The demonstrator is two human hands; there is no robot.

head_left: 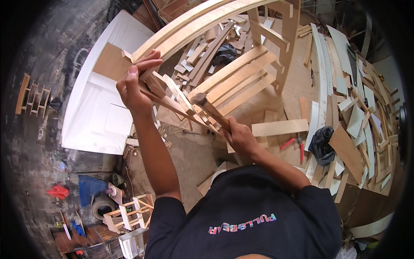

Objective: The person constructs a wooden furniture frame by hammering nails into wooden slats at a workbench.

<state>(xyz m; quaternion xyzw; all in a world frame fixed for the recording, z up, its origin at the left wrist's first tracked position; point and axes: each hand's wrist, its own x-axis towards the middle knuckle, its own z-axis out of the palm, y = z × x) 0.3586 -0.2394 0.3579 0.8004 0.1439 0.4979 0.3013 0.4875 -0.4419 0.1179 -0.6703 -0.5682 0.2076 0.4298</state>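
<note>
The right hand (241, 136) is closed around the handle of the hammer (217, 115); the fingers leave no gap. The hammer head lies forward and left of these fingers, above the near members of the frame (246, 75). Contact between head and wood cannot be confirmed.

The left hand (134, 86) touches the frame at its near left corner. Its fingers are extended and close together, at the end of the curved rail (181, 42); how firmly they grip cannot be told.

The frame extends forward and right from the left fingers, with its slats beyond the hammer. Through its opening, farther from both hands, lies a heap of scrap wood (211, 54).

Just right of the right fingers is a short board (280, 127), followed by a red-handled tool (287, 143) and a black bag (321, 146). Well right of them is a pile of offcuts (358, 116). Left of the left fingers stands a white panel (92, 114). Well behind that hand are a blue sheet (91, 189) and a small rack (129, 216).
</note>
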